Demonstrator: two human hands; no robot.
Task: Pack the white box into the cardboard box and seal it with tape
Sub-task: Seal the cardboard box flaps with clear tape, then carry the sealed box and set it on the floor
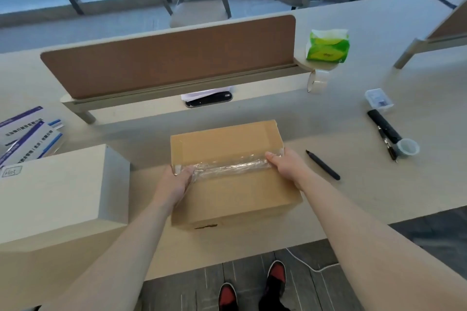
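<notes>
Cardboard box (222,144) closed on worktop (353,199); clear tape (227,166) along top seam; left hand (177,179) and right hand (284,163) press its ends, fingers flat.

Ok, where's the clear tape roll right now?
Head view, upper right: the tape roll stands on edge at the right end of the divider, just below the green tissue pack.

The pale desk (353,197) carries a closed cardboard box (227,144) at centre, booklets (22,139) at far left, and a black marker (323,164) and clear tape roll (317,81) to the right.
</notes>
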